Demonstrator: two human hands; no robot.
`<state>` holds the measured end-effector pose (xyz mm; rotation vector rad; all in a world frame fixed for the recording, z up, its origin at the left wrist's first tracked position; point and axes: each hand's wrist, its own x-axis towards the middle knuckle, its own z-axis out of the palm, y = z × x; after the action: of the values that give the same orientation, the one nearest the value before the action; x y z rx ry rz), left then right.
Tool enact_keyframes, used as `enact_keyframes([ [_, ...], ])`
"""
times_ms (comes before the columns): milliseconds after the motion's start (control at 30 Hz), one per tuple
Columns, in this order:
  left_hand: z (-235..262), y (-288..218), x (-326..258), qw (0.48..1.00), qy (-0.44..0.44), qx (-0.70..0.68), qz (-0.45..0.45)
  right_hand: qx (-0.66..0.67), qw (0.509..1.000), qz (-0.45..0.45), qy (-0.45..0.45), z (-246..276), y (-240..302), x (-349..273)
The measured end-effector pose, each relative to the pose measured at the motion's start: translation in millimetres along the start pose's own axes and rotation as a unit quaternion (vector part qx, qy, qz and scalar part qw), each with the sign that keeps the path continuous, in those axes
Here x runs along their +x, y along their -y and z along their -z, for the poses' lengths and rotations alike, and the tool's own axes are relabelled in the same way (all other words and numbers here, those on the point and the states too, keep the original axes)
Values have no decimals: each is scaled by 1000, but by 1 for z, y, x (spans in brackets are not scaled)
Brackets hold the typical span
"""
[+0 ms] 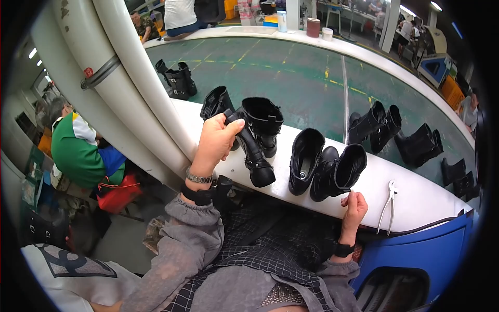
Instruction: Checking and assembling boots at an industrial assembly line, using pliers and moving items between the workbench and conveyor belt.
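Note:
My left hand (213, 140) is closed around the shaft of a black buckled ankle boot (254, 158), tilted with its toe toward me over the white ledge. Behind it stand a black boot (264, 117) and another, partly hidden boot (214, 101). To the right on the ledge are an upright black boot (304, 161) with its open top facing me and a second boot (343, 171). Beside that boot's near edge, my right hand (355, 207) is closed in a pinch; what its fingers hold, if anything, is too small to name. Metal pincers (389, 203) lie right of this hand.
Beyond the ledge runs a green belt (291, 67) carrying several black boots (371, 125). Thick white pipes (109, 67) rise at my left. A blue machine (416, 255) stands at lower right. A person in green (78, 145) sits at left, near a red bag (119, 195).

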<state>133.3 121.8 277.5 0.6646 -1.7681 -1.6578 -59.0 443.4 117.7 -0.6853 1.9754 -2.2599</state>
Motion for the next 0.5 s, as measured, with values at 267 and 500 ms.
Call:
enact_keyframes([
  [267,-2,5,-1,1000,-3,-4,-6,-26,1000,-1,-4,-2,7,-5],
  [500,-2,3,1,1000,16,-5,-11,-16,1000,-3,-8,-2,9,-5],
])
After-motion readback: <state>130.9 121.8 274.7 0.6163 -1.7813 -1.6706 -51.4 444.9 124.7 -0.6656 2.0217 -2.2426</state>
